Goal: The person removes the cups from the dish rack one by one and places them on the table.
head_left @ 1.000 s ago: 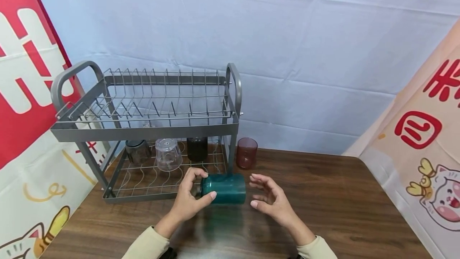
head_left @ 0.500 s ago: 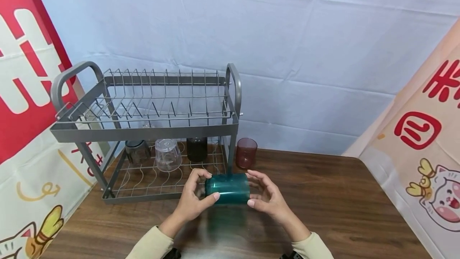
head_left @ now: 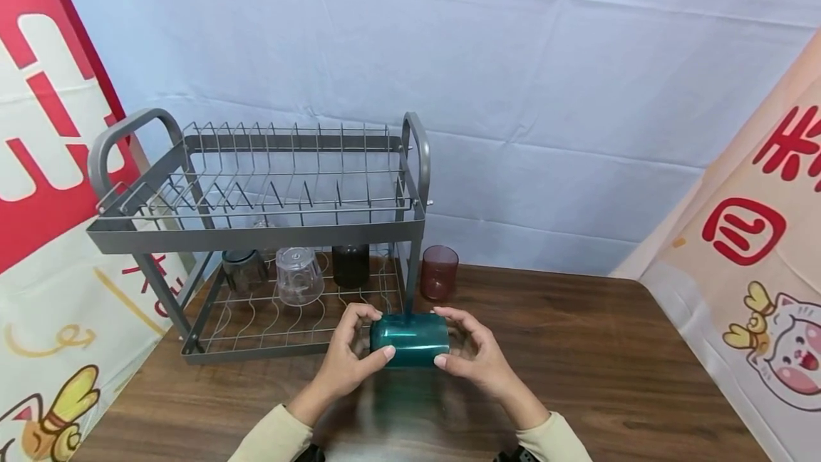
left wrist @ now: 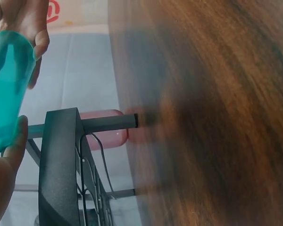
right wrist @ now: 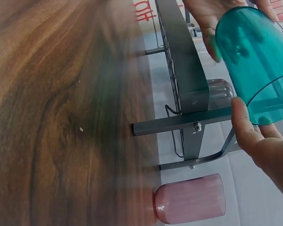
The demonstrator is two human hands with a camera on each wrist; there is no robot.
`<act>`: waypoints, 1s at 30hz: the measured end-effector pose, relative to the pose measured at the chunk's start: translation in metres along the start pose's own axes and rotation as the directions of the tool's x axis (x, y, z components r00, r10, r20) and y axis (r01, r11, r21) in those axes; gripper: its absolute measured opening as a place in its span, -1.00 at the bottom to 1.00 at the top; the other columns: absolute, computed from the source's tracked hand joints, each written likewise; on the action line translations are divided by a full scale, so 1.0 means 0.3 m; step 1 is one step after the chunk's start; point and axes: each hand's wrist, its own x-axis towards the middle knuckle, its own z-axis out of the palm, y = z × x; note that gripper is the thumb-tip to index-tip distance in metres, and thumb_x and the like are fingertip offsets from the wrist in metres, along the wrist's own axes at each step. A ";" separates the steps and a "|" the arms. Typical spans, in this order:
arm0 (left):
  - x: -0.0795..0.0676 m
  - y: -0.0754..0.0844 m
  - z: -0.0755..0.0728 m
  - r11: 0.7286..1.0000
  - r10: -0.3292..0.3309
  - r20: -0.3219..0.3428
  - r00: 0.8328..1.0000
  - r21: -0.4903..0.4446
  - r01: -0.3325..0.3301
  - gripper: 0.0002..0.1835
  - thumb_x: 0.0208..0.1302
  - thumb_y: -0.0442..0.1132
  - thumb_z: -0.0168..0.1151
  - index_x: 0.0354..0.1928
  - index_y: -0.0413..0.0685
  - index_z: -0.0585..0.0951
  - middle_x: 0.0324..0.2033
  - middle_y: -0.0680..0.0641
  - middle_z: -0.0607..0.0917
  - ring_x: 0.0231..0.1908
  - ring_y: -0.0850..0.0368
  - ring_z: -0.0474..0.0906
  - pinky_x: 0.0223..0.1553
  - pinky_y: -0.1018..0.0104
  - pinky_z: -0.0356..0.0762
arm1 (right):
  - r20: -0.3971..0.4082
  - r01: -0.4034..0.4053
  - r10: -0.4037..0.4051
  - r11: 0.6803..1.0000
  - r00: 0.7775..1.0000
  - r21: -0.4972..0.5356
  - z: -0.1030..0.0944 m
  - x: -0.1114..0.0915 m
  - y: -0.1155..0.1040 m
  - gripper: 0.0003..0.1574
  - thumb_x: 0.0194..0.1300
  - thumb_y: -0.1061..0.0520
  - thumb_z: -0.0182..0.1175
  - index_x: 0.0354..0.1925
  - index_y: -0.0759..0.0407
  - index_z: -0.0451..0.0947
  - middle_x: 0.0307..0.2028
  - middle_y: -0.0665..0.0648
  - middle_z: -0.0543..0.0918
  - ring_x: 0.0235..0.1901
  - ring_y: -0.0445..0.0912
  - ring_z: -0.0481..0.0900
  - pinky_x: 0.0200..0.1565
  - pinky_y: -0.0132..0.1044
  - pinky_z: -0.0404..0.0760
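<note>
A translucent teal cup point(head_left: 410, 341) lies sideways in the air above the table, its open rim toward the right. My left hand point(head_left: 345, 361) grips it at the base end, thumb in front and fingers behind. At the rim end, my right hand point(head_left: 479, 361) pinches the cup between thumb and fingers. The right wrist view shows the open mouth of the teal cup point(right wrist: 254, 56) beside the right thumb. In the left wrist view the cup point(left wrist: 7, 89) spans between both hands, partly cut off by the frame edge.
Behind the hands stands a grey two-tier dish rack point(head_left: 256, 237). Its lower tier bears a clear glass point(head_left: 299, 276), a dark cup point(head_left: 350, 267) and a greyish glass point(head_left: 244, 271). A reddish cup point(head_left: 439, 273) stands right of the rack on the wooden table point(head_left: 577, 355).
My right hand has closed in from the right and now holds the rim end of the teal cup. The cup and my left hand have shifted slightly right.
</note>
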 end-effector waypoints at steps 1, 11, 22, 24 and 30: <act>0.000 0.000 -0.003 1.000 0.000 0.000 1.000 0.004 0.000 -0.57 -0.04 -0.61 0.23 -0.10 -0.47 0.31 -0.14 -0.43 0.33 -0.16 0.08 0.40 -0.28 0.19 0.56 | -0.002 0.004 -0.004 1.000 1.000 0.000 0.000 0.002 0.000 -0.27 0.09 0.40 0.24 0.23 0.39 0.23 0.15 0.37 0.33 0.03 0.06 0.42 -0.08 -0.09 0.52; 0.000 0.015 -0.018 0.998 -0.054 0.004 0.999 0.036 0.054 -0.56 -0.02 -0.59 0.25 -0.06 -0.43 0.34 -0.08 -0.36 0.39 -0.13 0.02 0.43 -0.24 0.14 0.57 | -0.017 0.002 -0.001 1.000 1.000 0.021 0.006 0.010 -0.003 -0.28 0.07 0.41 0.25 0.21 0.37 0.28 0.16 0.34 0.34 0.04 0.07 0.41 -0.07 -0.07 0.52; 0.003 0.061 0.000 0.986 -0.086 0.018 0.996 0.145 0.082 -0.51 -0.02 -0.51 0.32 0.00 -0.33 0.39 -0.02 -0.29 0.42 -0.06 0.00 0.42 -0.17 0.13 0.53 | -0.032 0.028 -0.027 0.999 0.999 0.024 -0.006 -0.007 -0.033 -0.27 0.05 0.45 0.24 0.21 0.41 0.26 0.15 0.32 0.35 0.04 0.06 0.43 -0.08 -0.06 0.52; 0.007 0.068 -0.003 0.985 -0.086 0.034 0.996 0.150 0.080 -0.49 -0.02 -0.51 0.32 0.02 -0.33 0.39 0.00 -0.29 0.41 -0.04 -0.02 0.41 -0.18 0.09 0.54 | -0.042 0.022 -0.021 1.000 0.999 0.014 -0.006 -0.009 -0.040 -0.27 0.05 0.46 0.24 0.21 0.40 0.27 0.16 0.30 0.36 0.04 0.06 0.43 -0.08 -0.06 0.52; 0.019 0.063 -0.045 0.947 -0.013 0.041 0.999 0.321 -0.001 -0.40 -0.04 -0.41 0.39 0.12 -0.15 0.43 0.09 -0.14 0.44 0.04 -0.06 0.41 -0.12 -0.02 0.47 | -0.081 0.001 -0.008 0.996 0.997 -0.093 -0.027 -0.023 -0.072 -0.27 0.07 0.45 0.24 0.22 0.38 0.27 0.16 0.33 0.35 0.05 0.03 0.42 -0.12 -0.14 0.55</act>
